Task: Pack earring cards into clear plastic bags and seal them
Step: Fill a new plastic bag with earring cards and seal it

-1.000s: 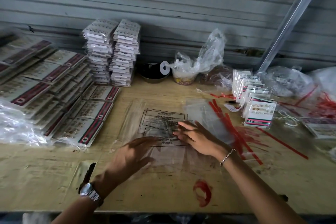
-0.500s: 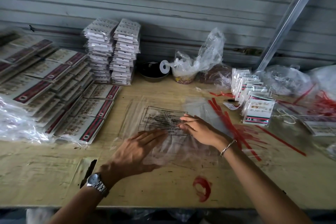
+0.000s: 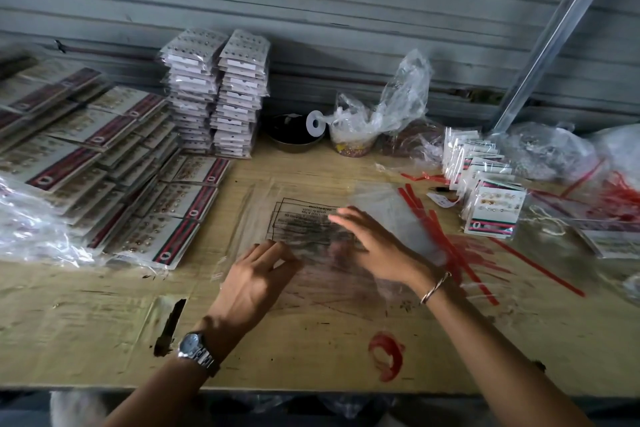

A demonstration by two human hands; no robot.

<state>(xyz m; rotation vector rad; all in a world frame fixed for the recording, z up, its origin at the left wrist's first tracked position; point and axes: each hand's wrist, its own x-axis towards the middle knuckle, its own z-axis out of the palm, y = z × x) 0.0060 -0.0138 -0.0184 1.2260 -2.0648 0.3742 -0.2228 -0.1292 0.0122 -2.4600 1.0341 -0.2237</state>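
Left hand [image 3: 252,282] at bag [image 3: 304,218], plywood table [image 3: 86,322]

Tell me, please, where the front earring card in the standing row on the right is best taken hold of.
Pinch the front earring card by its top edge, coming from above, likely with the right hand: it stands nearly upright with other cards packed behind, so the top is freest.

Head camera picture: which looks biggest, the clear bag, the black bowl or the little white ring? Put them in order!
1. clear bag
2. black bowl
3. white ring
The bag lies nearer the camera, but the gap is plain anyway.
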